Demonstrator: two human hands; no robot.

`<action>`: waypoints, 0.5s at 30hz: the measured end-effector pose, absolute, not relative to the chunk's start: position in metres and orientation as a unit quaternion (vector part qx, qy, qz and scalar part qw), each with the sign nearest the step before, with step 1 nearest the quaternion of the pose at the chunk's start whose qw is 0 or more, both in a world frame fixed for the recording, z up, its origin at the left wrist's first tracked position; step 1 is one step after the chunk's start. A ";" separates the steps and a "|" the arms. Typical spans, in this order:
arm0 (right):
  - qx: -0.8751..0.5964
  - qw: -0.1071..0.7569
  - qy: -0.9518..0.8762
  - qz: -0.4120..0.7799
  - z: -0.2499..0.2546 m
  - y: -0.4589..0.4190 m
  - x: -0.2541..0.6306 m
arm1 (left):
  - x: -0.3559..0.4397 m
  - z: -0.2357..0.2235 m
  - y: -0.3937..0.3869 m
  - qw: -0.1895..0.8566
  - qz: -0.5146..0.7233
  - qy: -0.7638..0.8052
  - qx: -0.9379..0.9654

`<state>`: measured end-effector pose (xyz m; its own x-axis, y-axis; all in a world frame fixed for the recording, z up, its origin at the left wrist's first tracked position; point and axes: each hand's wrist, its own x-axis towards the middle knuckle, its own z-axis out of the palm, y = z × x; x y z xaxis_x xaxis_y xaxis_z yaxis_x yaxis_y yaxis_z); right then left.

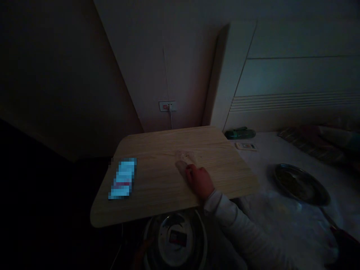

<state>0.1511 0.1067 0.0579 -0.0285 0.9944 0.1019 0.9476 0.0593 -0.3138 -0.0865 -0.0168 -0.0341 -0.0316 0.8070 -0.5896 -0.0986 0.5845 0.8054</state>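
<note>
My right hand (198, 180), in a white sleeve, rests on the light wooden table top (157, 195) near its middle. Its fingers are curled and pressed onto a pale crumpled wad (185, 159) that lies flat on the wood. Below the table's near edge sits a steel bowl (176, 240) with a small dark item inside. At the bowl's left rim a dim shape looks like my left hand (142, 249). Its fingers are lost in the dark.
A lit phone (122, 178) lies on the table's left part. On the white bed at the right are a steel plate (300, 183), a green bottle (240, 133) and a small flat pack (246, 146). A wall socket (168, 106) with a cable sits behind the table.
</note>
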 end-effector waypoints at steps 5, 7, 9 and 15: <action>-0.682 0.194 -0.693 0.132 0.065 0.118 0.174 | -0.058 -0.017 -0.012 0.646 0.370 0.601 0.290; -0.685 0.226 -0.673 0.163 0.071 0.130 0.184 | -0.050 -0.010 -0.011 0.652 0.378 0.590 0.290; -0.691 0.245 -0.653 0.188 0.076 0.145 0.195 | -0.047 -0.004 -0.011 0.657 0.385 0.581 0.287; -0.712 0.197 -0.638 0.217 0.079 0.188 0.220 | -0.050 0.001 -0.017 0.670 0.399 0.566 0.266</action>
<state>0.2196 0.1875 0.0792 0.0925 0.9940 -0.0584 0.8234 -0.1093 -0.5569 -0.0496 -0.0175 0.0008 0.0400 0.8366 -0.5463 -0.2339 0.5394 0.8089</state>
